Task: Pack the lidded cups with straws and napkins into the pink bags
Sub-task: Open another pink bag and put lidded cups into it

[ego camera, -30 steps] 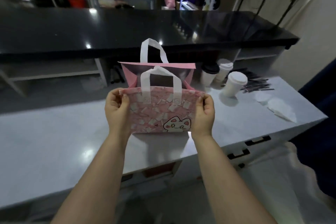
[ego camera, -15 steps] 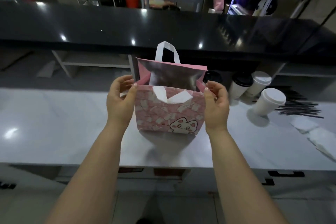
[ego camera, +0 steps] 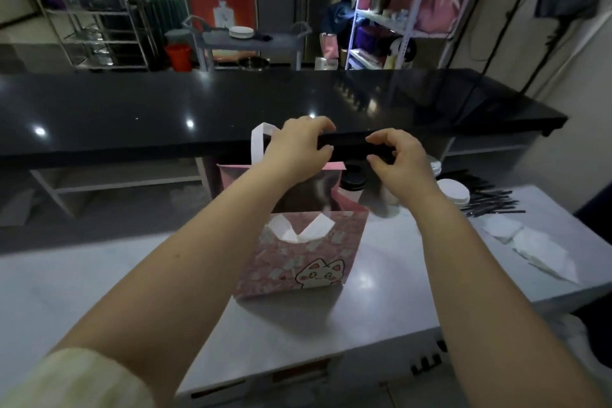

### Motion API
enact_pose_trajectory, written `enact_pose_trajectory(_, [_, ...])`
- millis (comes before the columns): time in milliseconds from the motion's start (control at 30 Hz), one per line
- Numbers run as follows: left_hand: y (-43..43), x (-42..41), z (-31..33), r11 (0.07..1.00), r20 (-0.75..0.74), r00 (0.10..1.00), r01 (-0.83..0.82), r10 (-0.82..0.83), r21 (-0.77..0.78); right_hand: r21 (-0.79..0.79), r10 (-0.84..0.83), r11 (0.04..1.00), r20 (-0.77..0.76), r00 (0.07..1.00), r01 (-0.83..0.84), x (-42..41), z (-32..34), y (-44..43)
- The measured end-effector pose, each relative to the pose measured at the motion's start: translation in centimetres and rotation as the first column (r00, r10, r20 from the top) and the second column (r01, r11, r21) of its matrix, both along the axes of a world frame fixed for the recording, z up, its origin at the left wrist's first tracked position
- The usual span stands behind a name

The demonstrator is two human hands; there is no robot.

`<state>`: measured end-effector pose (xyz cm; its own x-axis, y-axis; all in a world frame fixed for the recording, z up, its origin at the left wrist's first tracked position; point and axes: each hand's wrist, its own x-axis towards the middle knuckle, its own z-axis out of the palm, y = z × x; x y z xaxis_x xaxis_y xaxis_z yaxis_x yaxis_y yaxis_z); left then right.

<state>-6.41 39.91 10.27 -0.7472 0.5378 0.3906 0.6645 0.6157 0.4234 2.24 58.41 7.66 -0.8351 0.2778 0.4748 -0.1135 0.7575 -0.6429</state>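
– While the pink bag (ego camera: 298, 258) stands mid-frame on the counter (ego camera: 99, 291), why hold it?
– Left grip (ego camera: 299, 146) seemingly pinches its far handle (ego camera: 257, 142), spreading the mouth; right grip (ego camera: 397, 159), empty and uncurled, hovers over the black-lidded cup (ego camera: 352, 179).

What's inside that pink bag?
Only silvery lining shows inside the bag. Its front wall and the left arm hide the bottom.
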Motion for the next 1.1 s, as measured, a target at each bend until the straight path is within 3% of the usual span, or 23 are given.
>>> enact_pose_trajectory(167, [5.7,-2.5,0.1,0.920,-0.062,0.990,0.091,-0.124,-0.380,0.191,-0.060,0.981,0.092,0.994,0.042,-1.0,0.6,3.4])
enact_pose_trajectory(333, [9.6,-5.3,-0.8,0.807,-0.099,0.975,0.106,-0.199,-0.581,0.187,-0.048,0.982,0.183,0.982,0.013,-3.2,-1.3,7.2])
enact_pose_trajectory(533, [12.0,-7.1,-4.1,0.804,0.002,0.983,0.152,-0.184,-0.576,0.133,0.080,0.981,0.384,0.920,-0.141,-7.3,-6.3,9.9])
enact_pose_trajectory(667, [12.9,-7.8,-5.8,0.816,0.082,0.991,0.131,-0.102,-0.563,0.249,0.088,0.935,0.529,0.844,-0.254,-10.2,-10.1,10.8])
enact_pose_trajectory(867, [12.8,-9.0,-6.2,0.794,0.045,0.999,0.013,0.018,-0.608,0.386,0.035,0.864,0.593,0.804,-0.323,-14.2,-13.6,10.3])
enact_pose_trajectory(1100, [13.1,-9.5,-6.4,0.771,0.038,0.995,-0.044,0.088,-0.636,0.269,0.112,0.896,0.635,0.765,-0.354,-15.9,-15.2,9.4])
